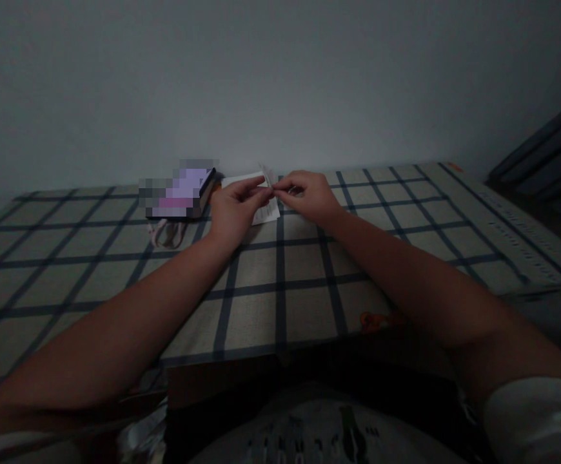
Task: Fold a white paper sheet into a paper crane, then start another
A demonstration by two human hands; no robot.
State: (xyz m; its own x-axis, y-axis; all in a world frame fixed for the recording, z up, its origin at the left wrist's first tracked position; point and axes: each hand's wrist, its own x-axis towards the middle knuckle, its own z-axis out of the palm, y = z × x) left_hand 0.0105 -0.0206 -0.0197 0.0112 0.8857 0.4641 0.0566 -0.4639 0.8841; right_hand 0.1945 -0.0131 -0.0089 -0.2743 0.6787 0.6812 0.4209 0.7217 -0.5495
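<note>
Directly ahead, at 12 o'clock from your body, the white paper (268, 213) lay on the checked tablecloth (256, 290), near the wall (280, 77). A raised leaf (267, 174) stood tilted above it, close to the meeting point of both hands. Whether this leaf was joined to the white paper could not be determined in the dim light.

Grip state, right: your right hand (313, 194) extended from the 4 o'clock side, thumb and forefinger closed to a fine pinch; it appeared to have hold of the lower edge of the raised leaf. Grip state, left: your left hand (230, 205) lay over the 9 o'clock part of the white paper, thumb and forefinger partly spread, the thumb tip at the right hand's fingertips. Whether it gripped anything could not be told.

Good execution, by judgement, called for light, even pressure in the right pinch, since thin paper would likely crease under a hard squeeze. The left hand was best used as a steady, pressing the white paper flat. Both wrists needed to be held low, so that only the fingertips worked. The purple object (184, 185), at 9 o'clock from the white paper, and the cord (182, 233), at 8 o'clock, called for clearance; a snag could have disturbed your alignment.
</note>
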